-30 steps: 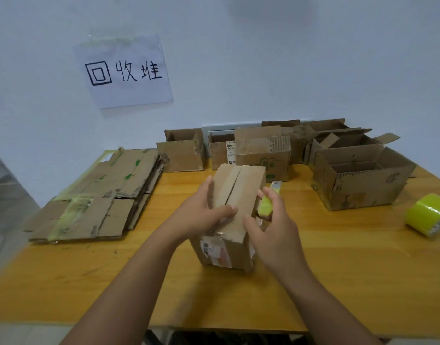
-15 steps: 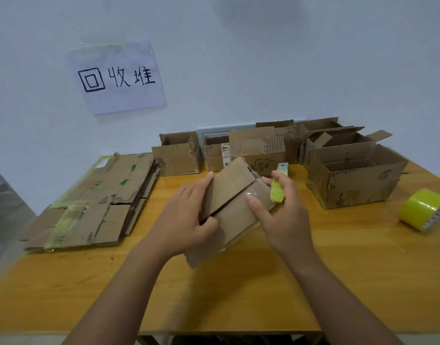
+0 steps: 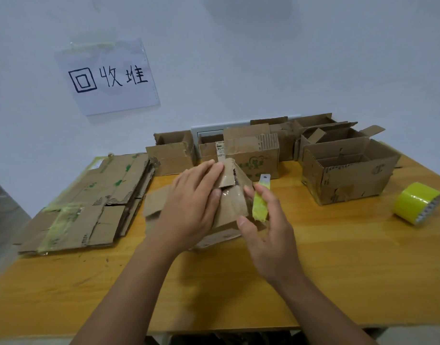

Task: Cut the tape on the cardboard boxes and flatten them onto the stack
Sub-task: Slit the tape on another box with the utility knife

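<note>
Now pressed flatter than before: box (image 3: 229, 207) under straight-fingered left hand (image 3: 191, 207), beside stack (image 3: 89, 202); right hand (image 3: 266, 227) holding cutter (image 3: 260, 202).

**A makeshift cardboard-recycling station**

A wooden table (image 3: 338, 282) is standing against a plain white wall (image 3: 263, 58), where a handwritten paper sign (image 3: 107, 77) reading "回收堆" is hanging. Flattened cardboard (image 3: 89, 202) is piling up under it, opened boxes (image 3: 343, 170) are lining the back, and a yellow tape roll (image 3: 417, 202) is lying alongside.

Light: soft, even, rather dim; you get faint shadows.
Edges: wide-angle bending.
Focus: slightly soft throughout.
</note>
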The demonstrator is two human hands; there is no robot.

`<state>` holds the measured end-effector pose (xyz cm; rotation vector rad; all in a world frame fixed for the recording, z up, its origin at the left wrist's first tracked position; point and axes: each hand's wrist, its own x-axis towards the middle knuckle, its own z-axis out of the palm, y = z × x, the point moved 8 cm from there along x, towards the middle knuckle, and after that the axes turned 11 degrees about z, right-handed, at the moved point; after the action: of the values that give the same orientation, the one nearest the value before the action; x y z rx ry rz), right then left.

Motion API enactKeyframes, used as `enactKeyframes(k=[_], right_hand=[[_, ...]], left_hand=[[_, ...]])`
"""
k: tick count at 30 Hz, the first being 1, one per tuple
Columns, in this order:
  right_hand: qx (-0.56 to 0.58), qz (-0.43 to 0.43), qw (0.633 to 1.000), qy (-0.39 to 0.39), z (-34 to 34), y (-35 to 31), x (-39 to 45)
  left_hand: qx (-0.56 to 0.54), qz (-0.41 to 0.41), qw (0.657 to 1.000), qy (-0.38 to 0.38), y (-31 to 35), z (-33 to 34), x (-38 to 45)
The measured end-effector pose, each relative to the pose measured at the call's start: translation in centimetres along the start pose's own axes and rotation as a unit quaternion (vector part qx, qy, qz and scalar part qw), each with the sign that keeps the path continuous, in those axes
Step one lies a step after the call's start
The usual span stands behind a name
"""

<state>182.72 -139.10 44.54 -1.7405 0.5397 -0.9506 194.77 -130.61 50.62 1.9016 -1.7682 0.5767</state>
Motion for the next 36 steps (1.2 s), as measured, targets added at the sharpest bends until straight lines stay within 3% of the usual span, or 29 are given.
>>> enactKeyframes(k=[4,10,13,15,21,36], right_hand=[[0.052,0.052,0.996,-0.049,0.8,2.1,-1.0],[0.107,0.108,0.988,-0.037,-2.0,4.2,0.0],[0.067,0.061,0.994,0.069,-5.2,3.0,0.2],[0.061,0.033,0.993,0.092,-5.9,2.5,-0.2],[0.077,0.057,0.995,0.039,-3.9,3.3,-1.0],[0.108,0.025,0.993,0.045,-3.0,3.3,-1.1]], left_hand=[[0.023,0.007,0.993,-0.115,-0.9,1.1,-0.3],[0.025,0.02,0.986,-0.167,0.3,4.8,-0.2],[0.018,0.008,0.987,-0.158,-0.2,5.3,0.2],[0.014,0.007,0.988,-0.152,-0.5,5.2,0.0],[0.02,0.003,0.991,-0.131,-0.3,4.9,-0.5],[0.016,0.005,0.994,-0.11,0.1,4.5,-0.7]])
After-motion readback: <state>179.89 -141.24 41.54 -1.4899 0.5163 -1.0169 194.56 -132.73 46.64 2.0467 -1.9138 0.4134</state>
